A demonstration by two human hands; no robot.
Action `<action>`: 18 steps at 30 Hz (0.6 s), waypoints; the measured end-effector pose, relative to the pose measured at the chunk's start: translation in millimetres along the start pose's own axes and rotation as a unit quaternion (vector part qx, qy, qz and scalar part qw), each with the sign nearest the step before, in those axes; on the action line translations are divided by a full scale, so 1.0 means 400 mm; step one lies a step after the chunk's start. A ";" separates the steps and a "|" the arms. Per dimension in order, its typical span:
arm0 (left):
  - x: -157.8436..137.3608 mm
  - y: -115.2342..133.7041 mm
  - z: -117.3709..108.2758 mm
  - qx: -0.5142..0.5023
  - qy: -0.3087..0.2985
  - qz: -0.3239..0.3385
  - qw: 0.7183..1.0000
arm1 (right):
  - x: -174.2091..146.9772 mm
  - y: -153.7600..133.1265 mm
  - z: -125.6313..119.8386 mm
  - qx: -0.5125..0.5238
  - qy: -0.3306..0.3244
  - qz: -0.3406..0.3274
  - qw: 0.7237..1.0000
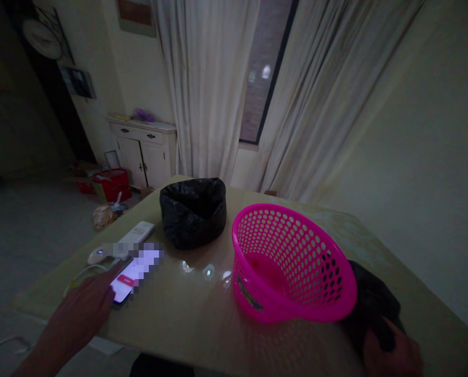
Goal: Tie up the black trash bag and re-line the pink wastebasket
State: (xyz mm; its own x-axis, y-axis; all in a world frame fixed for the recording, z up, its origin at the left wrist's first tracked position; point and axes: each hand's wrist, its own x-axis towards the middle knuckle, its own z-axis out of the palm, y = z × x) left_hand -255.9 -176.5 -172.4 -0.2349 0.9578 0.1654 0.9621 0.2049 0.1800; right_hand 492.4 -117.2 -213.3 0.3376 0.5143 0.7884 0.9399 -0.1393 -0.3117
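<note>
My left hand (85, 302) is at the left of the table, at the near-left edge of a lit phone (129, 280). Its fingers reach out along the phone's side, with the thumb by the bottom of the screen. At the lower right, my right hand (394, 350) is closed on dark, bunched black plastic (369, 298), partly hidden behind a pink basket (253, 311). The basket has round holes and tilts toward me on the table. A black plastic bag (192, 230), open at the top, stands left of the basket.
A white handheld device (135, 238) and a pale cable (85, 269) lie beyond my left hand on the table (187, 324). A white cabinet (155, 152), red bags (114, 184) on the floor and curtains (210, 94) are behind. A wall (426, 157) borders the right side.
</note>
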 end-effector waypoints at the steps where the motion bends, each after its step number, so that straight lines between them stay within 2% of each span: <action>1: 0.010 0.027 -0.005 0.014 -0.001 -0.027 1.000 | 0.001 -0.004 -0.002 0.001 0.001 -0.001 1.000; 4: 0.034 0.097 -0.017 0.050 -0.018 -0.092 0.994 | 0.003 -0.014 -0.007 -0.001 0.000 0.003 1.000; 7: 0.052 0.142 -0.023 0.070 -0.032 -0.094 0.993 | 0.003 -0.016 -0.009 -0.006 0.000 -0.007 1.000; 13: 0.092 0.175 -0.017 0.140 -0.042 -0.103 0.984 | -0.001 -0.004 -0.003 -0.012 0.011 -0.021 1.000; 18: 0.115 0.188 -0.008 0.125 -0.052 -0.103 0.985 | -0.003 0.008 0.007 -0.011 0.009 -0.028 1.000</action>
State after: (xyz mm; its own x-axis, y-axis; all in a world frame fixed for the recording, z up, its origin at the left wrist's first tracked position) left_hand -194.9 -117.7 -148.1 -0.4259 0.9035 0.0478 0.9025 0.4280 -0.0482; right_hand 495.1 -115.7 -216.7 0.2860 0.5066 0.8134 0.9579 -0.1298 -0.2560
